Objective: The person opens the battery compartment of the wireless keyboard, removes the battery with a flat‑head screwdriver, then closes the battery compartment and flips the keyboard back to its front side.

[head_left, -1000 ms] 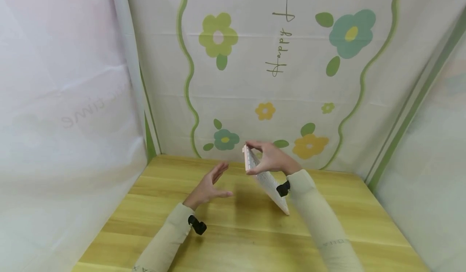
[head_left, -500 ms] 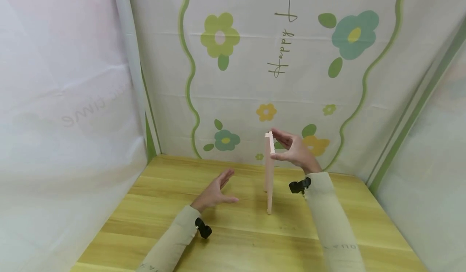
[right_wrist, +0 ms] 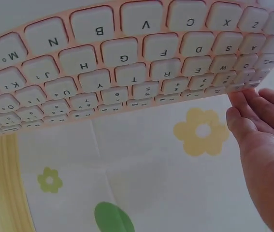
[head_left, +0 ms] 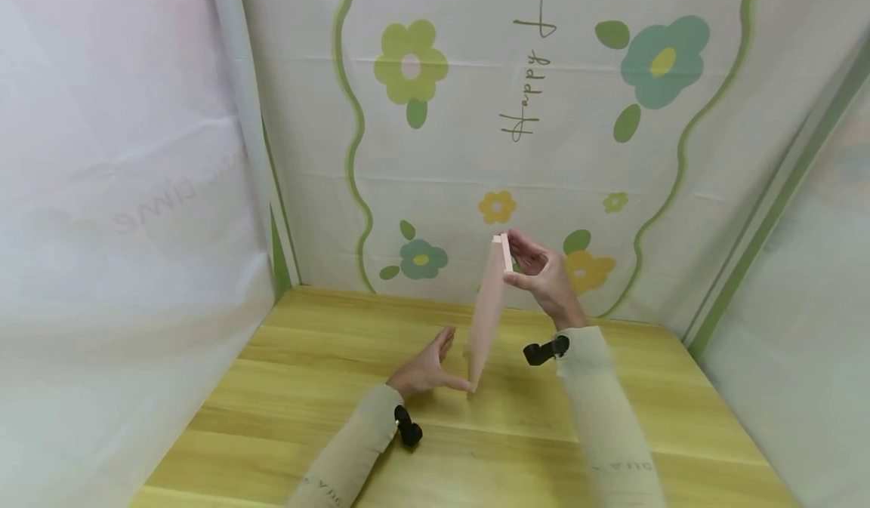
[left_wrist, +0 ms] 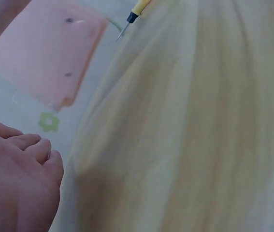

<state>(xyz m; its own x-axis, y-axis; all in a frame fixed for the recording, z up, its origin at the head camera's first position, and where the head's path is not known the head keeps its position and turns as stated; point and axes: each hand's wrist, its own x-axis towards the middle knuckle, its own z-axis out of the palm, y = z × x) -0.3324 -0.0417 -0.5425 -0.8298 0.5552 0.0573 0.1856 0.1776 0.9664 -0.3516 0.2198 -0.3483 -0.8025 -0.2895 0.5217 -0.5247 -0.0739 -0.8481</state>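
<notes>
A pink keyboard with white keys stands steeply tilted above the table, its smooth pink back towards the left. My right hand grips its upper end between thumb and fingers. In the right wrist view, the rows of white keys face that hand's side. My left hand is beside the keyboard's lower end, fingers straight and thumb spread. Its thumb tip meets the lower corner in the head view; whether they touch, I cannot tell. The left wrist view has the keyboard's back beyond the left hand.
The wooden table lies under both hands. A flowered cloth hangs behind it, with pale cloth at both sides. A thin metal-shafted tool with a yellow handle, perhaps a screwdriver, shows at the top of the left wrist view.
My right hand has turned the keyboard from key side showing to back showing, and its lower end has swung left. My left hand has moved right, up to that lower end.
</notes>
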